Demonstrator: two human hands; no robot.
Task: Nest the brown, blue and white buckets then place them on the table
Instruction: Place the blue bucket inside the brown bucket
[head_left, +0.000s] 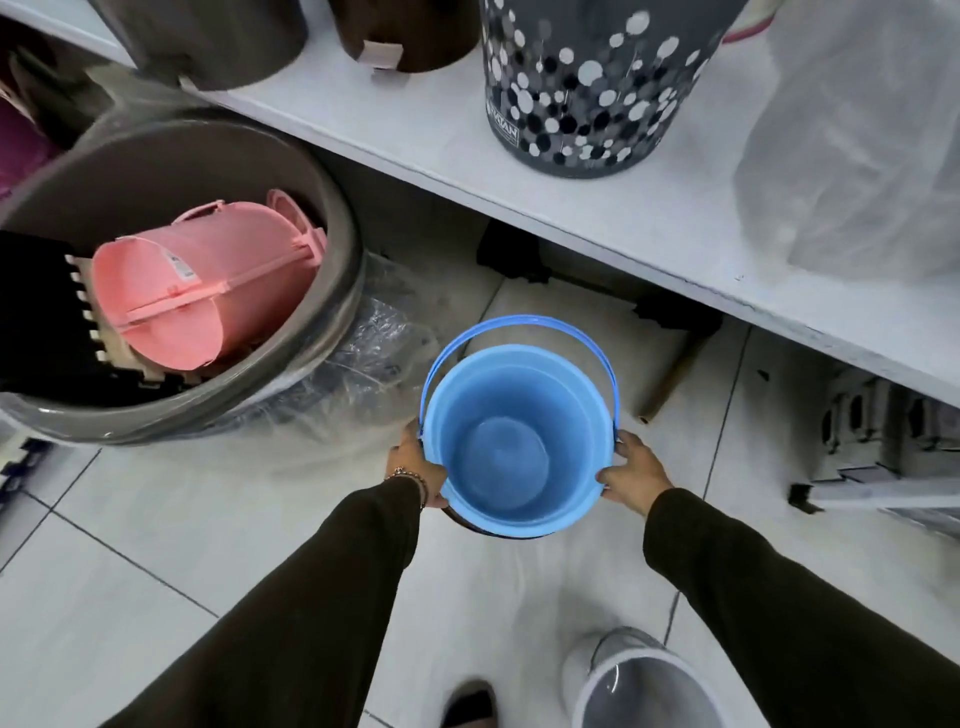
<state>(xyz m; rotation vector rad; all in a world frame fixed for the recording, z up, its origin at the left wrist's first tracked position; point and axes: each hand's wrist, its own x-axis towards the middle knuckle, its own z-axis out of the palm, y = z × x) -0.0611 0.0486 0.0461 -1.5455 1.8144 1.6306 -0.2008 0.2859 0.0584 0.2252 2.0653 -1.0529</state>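
The blue bucket (514, 441) is upright in mid-frame above the tiled floor, its blue handle tipped back toward the shelf. A dark brown rim (467, 526) shows just under its near edge, so the blue bucket sits inside the brown bucket. My left hand (418, 467) grips the left side at the rim and my right hand (631, 470) grips the right side. The white bucket (639, 686) stands on the floor at the lower right, near my right forearm, with nothing touching it.
A white table (415, 130) runs diagonally across the top, bearing a dotted grey bin (587, 88), dark bins and a plastic-wrapped item (857, 145). At the left stands a big grey tub (332, 291) holding a pink bucket (208, 280). A shoe (470, 704) is below.
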